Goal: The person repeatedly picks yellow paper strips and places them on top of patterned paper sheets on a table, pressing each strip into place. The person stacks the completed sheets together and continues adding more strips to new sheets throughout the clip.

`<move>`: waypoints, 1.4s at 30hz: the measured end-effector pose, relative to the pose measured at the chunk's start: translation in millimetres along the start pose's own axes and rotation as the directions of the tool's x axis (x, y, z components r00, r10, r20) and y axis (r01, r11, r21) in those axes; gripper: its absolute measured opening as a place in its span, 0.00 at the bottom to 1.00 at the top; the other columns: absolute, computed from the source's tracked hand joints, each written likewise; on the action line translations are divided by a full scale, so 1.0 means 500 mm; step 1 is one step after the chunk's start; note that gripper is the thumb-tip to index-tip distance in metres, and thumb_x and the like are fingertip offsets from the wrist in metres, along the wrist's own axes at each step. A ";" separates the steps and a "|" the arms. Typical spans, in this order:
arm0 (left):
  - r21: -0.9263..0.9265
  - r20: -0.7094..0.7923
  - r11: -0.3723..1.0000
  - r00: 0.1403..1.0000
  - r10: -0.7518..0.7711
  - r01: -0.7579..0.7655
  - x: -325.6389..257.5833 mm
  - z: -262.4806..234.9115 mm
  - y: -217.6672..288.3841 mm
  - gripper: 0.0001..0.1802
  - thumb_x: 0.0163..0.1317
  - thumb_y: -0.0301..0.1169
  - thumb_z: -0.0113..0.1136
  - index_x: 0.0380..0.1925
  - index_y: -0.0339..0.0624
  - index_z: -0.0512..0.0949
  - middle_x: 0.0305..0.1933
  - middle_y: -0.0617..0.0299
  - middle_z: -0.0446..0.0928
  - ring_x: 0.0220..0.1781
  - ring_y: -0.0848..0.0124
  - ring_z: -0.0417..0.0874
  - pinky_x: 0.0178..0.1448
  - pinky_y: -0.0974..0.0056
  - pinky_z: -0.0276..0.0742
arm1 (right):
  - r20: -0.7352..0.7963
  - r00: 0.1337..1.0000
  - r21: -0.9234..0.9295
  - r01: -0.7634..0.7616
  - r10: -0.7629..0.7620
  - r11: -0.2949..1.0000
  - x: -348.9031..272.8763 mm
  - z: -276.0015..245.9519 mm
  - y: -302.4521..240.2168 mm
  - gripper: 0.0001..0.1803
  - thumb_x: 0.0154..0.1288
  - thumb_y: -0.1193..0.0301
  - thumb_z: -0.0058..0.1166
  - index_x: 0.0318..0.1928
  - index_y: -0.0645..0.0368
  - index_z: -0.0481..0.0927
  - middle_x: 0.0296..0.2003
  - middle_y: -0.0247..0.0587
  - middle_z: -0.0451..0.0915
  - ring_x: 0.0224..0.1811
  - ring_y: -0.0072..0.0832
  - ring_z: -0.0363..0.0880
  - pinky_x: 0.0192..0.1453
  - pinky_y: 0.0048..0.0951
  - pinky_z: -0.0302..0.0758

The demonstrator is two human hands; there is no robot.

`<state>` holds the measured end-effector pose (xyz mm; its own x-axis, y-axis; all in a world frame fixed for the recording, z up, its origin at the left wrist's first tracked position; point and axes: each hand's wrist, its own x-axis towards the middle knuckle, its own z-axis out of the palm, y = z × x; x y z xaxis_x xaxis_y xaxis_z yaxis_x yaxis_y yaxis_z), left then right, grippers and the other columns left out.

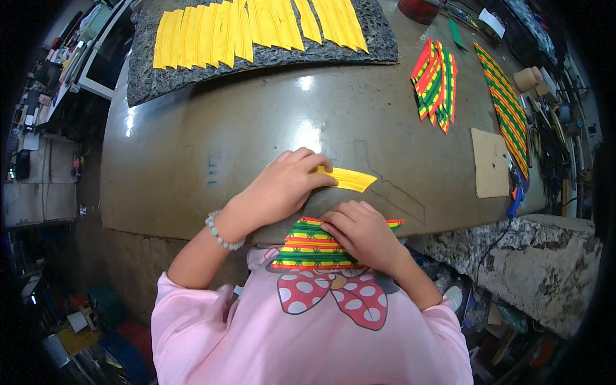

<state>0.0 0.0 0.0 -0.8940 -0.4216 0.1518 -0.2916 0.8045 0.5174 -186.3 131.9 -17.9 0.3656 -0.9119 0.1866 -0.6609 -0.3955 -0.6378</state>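
My left hand point(292, 179), with a beaded bracelet at its wrist, pinches the near end of a yellow folded strip point(351, 180) on the table, thumb and fingers closed round it. The strip's slanted end points right. Below and to the right, the curled fingers of my right hand point(369, 234) close over several red, green and yellow patterned strips point(314, 247) with leaf shapes. These strips lie side by side at the table's near edge, against my pink shirt. My right hand covers part of them.
A rough dark board point(256, 70) at the back carries a row of yellow strips point(276, 25). To the right lie patterned strips point(436, 90), a longer patterned piece point(507, 112), cardboard point(491, 163) and a blue glue gun point(515, 199) with a cable. Pencil outlines mark the brown table point(167, 160).
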 end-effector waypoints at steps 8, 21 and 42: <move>-0.124 -0.114 0.992 0.993 -0.016 0.002 0.017 -0.008 -0.014 0.13 0.61 0.21 0.60 0.46 0.41 0.84 0.52 0.57 0.78 0.55 0.56 0.78 0.58 0.55 0.76 | -0.024 1.000 0.044 -0.015 0.016 0.999 0.004 -0.010 0.001 0.07 0.67 0.68 0.61 0.43 0.56 0.83 0.34 0.40 0.78 0.38 0.40 0.78 0.47 0.39 0.74; -0.033 -0.424 0.874 0.785 -0.451 0.485 -0.136 0.029 0.006 0.11 0.63 0.30 0.65 0.45 0.48 0.86 0.48 0.63 0.78 0.53 0.62 0.75 0.58 0.56 0.66 | 0.166 0.976 0.022 -0.149 0.144 0.989 0.117 -0.041 0.015 0.12 0.69 0.64 0.59 0.39 0.62 0.81 0.35 0.48 0.82 0.38 0.48 0.82 0.43 0.45 0.78; -0.229 -0.499 0.762 0.599 -0.626 0.606 -0.150 0.047 0.035 0.07 0.61 0.34 0.68 0.38 0.47 0.86 0.50 0.68 0.78 0.56 0.65 0.73 0.62 0.56 0.62 | 0.193 0.925 0.182 -0.361 0.327 0.914 0.182 -0.012 0.003 0.12 0.67 0.68 0.60 0.36 0.67 0.82 0.32 0.52 0.82 0.33 0.45 0.83 0.39 0.39 0.77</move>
<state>54.0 55.4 -22.3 -0.1833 -0.9651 0.1872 -0.6860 0.2620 0.6788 -158.0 47.6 2.4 0.2486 -0.9517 -0.1802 -0.6170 -0.0122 -0.7869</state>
